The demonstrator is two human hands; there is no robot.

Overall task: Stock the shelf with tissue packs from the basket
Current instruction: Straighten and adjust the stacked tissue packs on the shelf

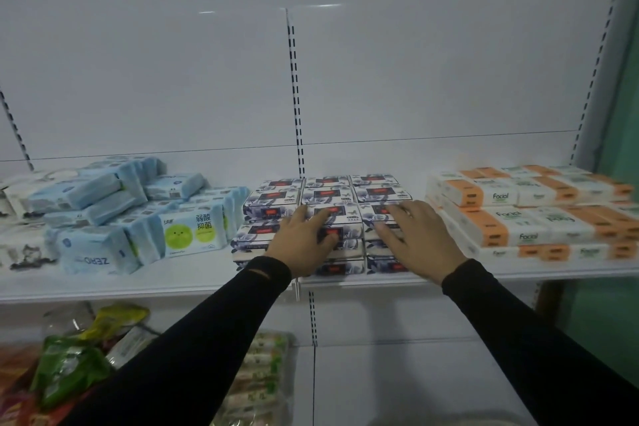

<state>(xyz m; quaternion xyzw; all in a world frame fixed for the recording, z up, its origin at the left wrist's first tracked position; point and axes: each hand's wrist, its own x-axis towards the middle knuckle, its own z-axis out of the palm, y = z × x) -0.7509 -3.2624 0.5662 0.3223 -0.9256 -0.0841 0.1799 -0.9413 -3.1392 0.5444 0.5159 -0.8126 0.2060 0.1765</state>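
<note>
Blue-and-white floral tissue packs [325, 195] with dark red labels lie stacked in rows at the middle of the white shelf [173, 284]. My left hand [304, 239] rests flat on the front packs of the stack, fingers spread and fairly straight. My right hand [418, 235] lies on the front right packs the same way, palm down. Neither hand is curled round a pack. Both arms wear black sleeves. The basket is out of view.
Light blue tissue packs [138, 218] are piled loosely left of the floral stack. Orange-and-white facial tissue packs [529, 211] are stacked to the right. Bagged goods [79, 363] fill the lower shelf at left. A slotted upright [295, 90] divides the white back panel.
</note>
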